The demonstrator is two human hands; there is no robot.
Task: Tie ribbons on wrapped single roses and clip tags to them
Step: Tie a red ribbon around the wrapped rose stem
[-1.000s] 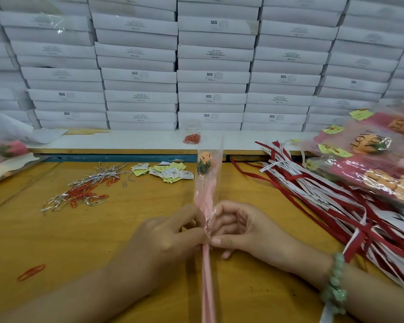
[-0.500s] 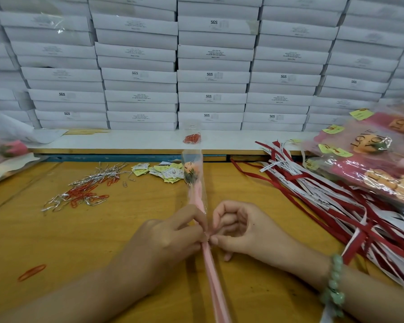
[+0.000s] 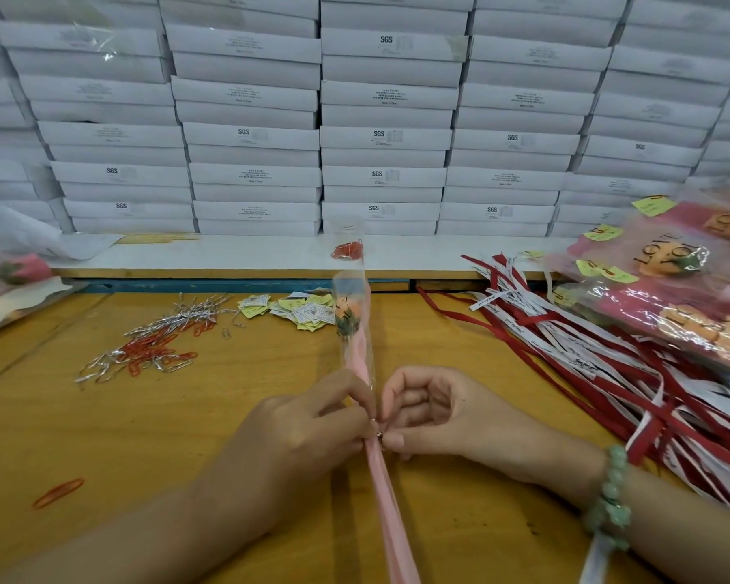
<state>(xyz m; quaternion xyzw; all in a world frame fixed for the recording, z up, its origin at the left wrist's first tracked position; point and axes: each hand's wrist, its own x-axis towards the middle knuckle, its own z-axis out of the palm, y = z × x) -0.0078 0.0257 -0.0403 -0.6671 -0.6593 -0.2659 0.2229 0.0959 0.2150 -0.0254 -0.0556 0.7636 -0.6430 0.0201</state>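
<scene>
At centre, the left hand (image 3: pixel 312 419) and right hand (image 3: pixel 430 410) pinch the wrapped rose (image 3: pixel 357 351) mid-sleeve — bloom far, pink tail trailing near.

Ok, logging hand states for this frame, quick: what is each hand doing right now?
Left hand: pinching the wrapped rose at its stem.
Right hand: fingers curled, pinching the wrap at the same spot.

A: What stands behind the yellow-orange wooden worktop (image 3: pixel 81 415)?
B: Flat white cardboard boxes (image 3: pixel 384 137), stacked in tight columns like a wall; several read "SGS".
A: And at their foot?
B: A long white ledge (image 3: pixel 228 257) with a pale wooden front edge, and a blue strip (image 3: pixel 186 285) just below it. The light is soft and even.
</scene>
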